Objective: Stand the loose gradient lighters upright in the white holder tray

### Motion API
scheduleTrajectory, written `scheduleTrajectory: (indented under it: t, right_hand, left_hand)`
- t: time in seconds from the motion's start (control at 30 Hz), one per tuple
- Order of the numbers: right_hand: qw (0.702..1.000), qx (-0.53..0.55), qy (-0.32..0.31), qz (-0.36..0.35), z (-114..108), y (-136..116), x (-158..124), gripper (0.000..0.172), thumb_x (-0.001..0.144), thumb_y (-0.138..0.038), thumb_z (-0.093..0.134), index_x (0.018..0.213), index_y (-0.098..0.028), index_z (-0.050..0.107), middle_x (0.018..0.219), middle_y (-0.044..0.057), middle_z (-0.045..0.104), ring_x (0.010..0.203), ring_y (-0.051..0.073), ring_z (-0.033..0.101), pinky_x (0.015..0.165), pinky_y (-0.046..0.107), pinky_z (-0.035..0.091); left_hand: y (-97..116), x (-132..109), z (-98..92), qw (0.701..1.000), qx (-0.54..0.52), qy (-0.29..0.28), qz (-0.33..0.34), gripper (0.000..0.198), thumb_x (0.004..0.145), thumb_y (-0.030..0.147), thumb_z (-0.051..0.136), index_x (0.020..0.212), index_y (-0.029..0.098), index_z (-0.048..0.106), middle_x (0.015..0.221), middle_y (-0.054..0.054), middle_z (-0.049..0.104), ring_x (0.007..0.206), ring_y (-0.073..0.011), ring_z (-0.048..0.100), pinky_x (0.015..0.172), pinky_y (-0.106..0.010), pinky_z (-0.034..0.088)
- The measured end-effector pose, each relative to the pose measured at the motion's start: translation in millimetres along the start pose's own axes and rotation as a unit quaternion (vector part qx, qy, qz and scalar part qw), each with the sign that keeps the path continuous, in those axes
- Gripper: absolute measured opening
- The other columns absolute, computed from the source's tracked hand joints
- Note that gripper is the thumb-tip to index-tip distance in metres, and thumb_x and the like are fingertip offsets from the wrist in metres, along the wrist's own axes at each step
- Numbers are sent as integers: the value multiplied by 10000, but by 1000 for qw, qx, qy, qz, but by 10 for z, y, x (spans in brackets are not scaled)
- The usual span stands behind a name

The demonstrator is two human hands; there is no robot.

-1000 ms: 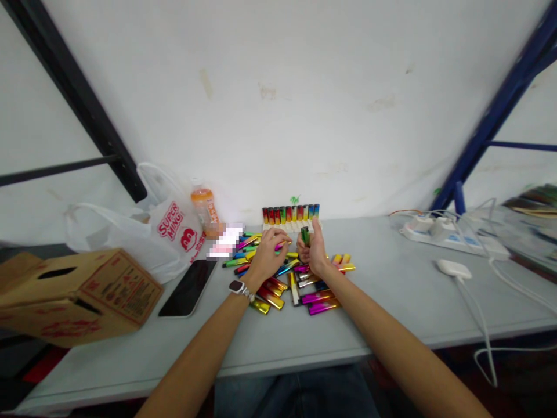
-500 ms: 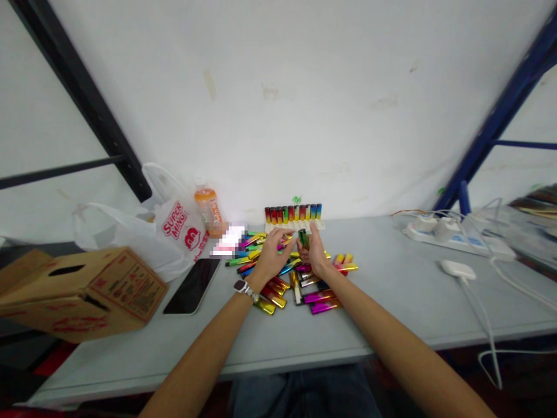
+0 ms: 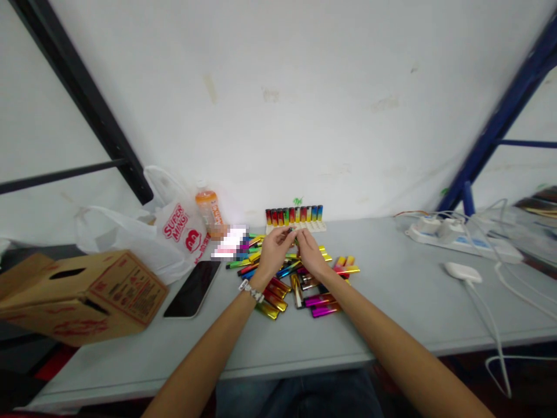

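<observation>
The fingers of the left hand (image 3: pixel 273 251) and right hand (image 3: pixel 310 253) meet at the tips, bent nearly closed, above the worktop (image 3: pixel 409 290). A lighter (image 3: pixel 296 239) sits between them, mostly hidden; the right fingers curl around it. Whether the left fingers grip it or only touch it cannot be told. A watch (image 3: pixel 252 291) is on the left wrist.

Loose lighters (image 3: pixel 274 301) lie flat below and to both sides of the hands, several overlapping. Just beyond the fingertips, a white tray (image 3: pixel 319 227) holds a row of upright lighters (image 3: pixel 292 215), dark ends up, near the wall (image 3: pixel 304 116).

Left of the loose lighters: a phone (image 3: pixel 192 290), lying flat, screen dark; a bottle (image 3: pixel 208 204), orange, upright against the wall; a white bag (image 3: pixel 176 226); and a cardboard box (image 3: pixel 124 290) at the worktop's left end. Right, well apart from the lighters: a white charger (image 3: pixel 463 272), with a power strip (image 3: pixel 474 247) behind it.
</observation>
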State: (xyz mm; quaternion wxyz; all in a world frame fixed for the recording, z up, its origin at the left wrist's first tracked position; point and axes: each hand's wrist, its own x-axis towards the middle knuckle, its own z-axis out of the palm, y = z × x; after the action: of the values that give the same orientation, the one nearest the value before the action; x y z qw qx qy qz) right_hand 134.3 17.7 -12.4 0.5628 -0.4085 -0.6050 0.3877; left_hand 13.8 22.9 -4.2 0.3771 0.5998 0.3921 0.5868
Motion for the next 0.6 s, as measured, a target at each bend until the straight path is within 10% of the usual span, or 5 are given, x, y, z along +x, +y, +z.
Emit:
scheduleTrajectory:
  t: [0.27, 0.6]
  right_hand:
    - [984, -107, 138, -33, -239, 72, 170, 238, 819, -399, 545, 969, -214, 529, 957, 64, 591, 912, 218, 553, 857, 363, 456]
    - [989, -123, 85, -13, -340, 120, 205, 142, 793, -350, 527, 851, -221, 532, 767, 15, 593, 758, 191, 549, 754, 326, 442]
  left_hand:
    - [185, 735, -227, 964, 244, -54, 93, 193, 822, 261, 692, 981, 172, 752, 870, -61, 764, 788, -189, 697, 794, -333, 572]
    - [62, 1313, -32, 853, 482, -150, 132, 185, 811, 121, 651, 948, 172, 764, 872, -98, 754, 847, -246, 686, 862, -373, 504]
